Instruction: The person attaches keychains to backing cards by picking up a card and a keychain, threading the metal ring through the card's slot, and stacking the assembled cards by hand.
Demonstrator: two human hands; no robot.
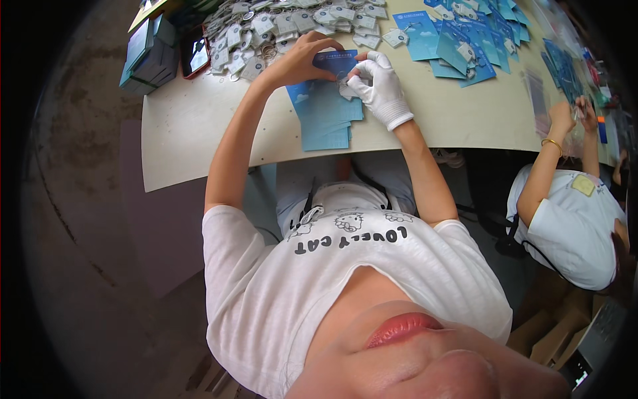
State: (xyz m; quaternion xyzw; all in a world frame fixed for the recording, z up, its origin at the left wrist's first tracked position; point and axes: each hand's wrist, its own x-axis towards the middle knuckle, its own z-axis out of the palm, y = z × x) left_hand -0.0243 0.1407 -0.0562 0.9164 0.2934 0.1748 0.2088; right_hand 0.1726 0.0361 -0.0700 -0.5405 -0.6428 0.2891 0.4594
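While one phone lies left of white tags too many to count, left hand grips one blue card over one card stack on table; gloved right hand at card's right edge, grip unclear; farther right, one card pile.

Even, soft light across pale desk, seemingly from above; gloved right hand shining near white. Blue card fairly crisp, fine print too small to read. And under desk front, deep shadow! Floor at left dim, murky. Fisheye bending hard: desk edge bowing, co-worker at right stretched, softer, corners sinking into black.
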